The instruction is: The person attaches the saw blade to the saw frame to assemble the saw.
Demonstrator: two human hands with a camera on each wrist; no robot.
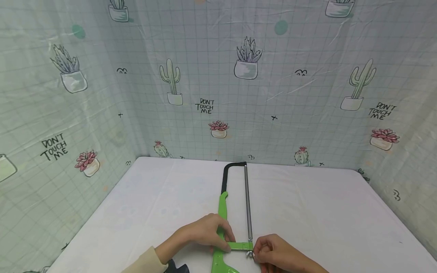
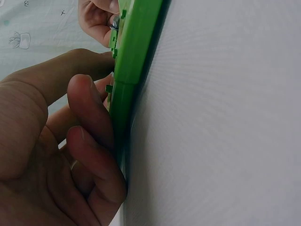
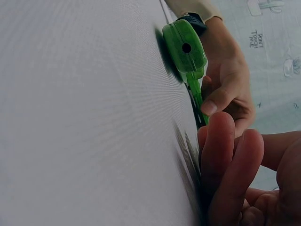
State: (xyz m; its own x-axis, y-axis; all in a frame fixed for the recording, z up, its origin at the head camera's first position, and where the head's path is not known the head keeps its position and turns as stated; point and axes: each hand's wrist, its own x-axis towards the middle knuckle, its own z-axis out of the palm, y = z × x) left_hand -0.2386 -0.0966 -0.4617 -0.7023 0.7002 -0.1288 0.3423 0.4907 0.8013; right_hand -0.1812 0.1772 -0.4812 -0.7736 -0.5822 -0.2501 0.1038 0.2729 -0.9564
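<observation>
A hacksaw (image 1: 222,208) lies flat on the table, with a black front frame, a green handle and a grey blade (image 1: 247,204) along its right side. My left hand (image 1: 208,230) grips the green frame near the crossbar (image 1: 240,246), fingers over the top. At the crossbar's right end sits a silver wing nut (image 1: 250,254), and my right hand (image 1: 274,252) pinches it with thumb and forefinger. The left wrist view shows the wing nut (image 2: 115,22) right at the right hand's fingertips. From the right wrist, the handle's rounded green end (image 3: 185,49) is visible beyond my curled fingers.
The white table (image 1: 324,212) spreads around the saw on both sides. A curtain (image 1: 218,76) printed with cacti closes off the back and sides. Something dark (image 1: 176,267) shows beside the left sleeve (image 1: 146,261) at the bottom edge.
</observation>
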